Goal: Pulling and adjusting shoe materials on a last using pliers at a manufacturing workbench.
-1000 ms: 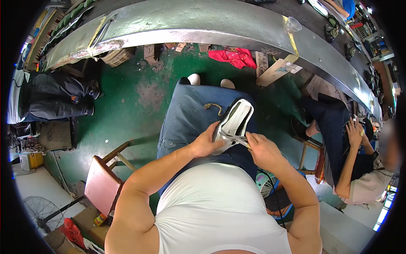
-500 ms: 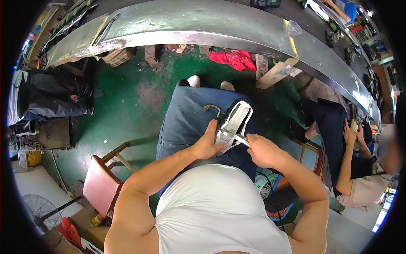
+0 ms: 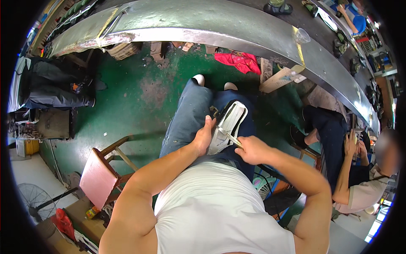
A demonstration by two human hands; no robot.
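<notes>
A black-and-white shoe (image 3: 231, 120) lies bottom up across my lap, its pale underside facing me and its toe or heel end pointing away. Along its left edge my left hand (image 3: 204, 137) grips it, with some fingers hidden against the side. My right hand (image 3: 253, 150) is closed round the handle of a small hammer (image 3: 230, 138). The hammer's head is at the shoe's underside, near its middle; whether it touches cannot be told. Blue trousers (image 3: 186, 112) cover my legs beneath the shoe.
A long metal-edged bench (image 3: 182, 38) runs across ahead. A pink-seated chair (image 3: 98, 178) stands at left, near a fan (image 3: 36, 199). To the right, a seated person (image 3: 363, 190) handles a dark item. Red cloth (image 3: 239, 62) lies under the bench.
The hammer and my right hand have shifted slightly left. My left hand has slid from the shoe's underside to its left edge. My knees have parted and the shoe has tilted a little.
</notes>
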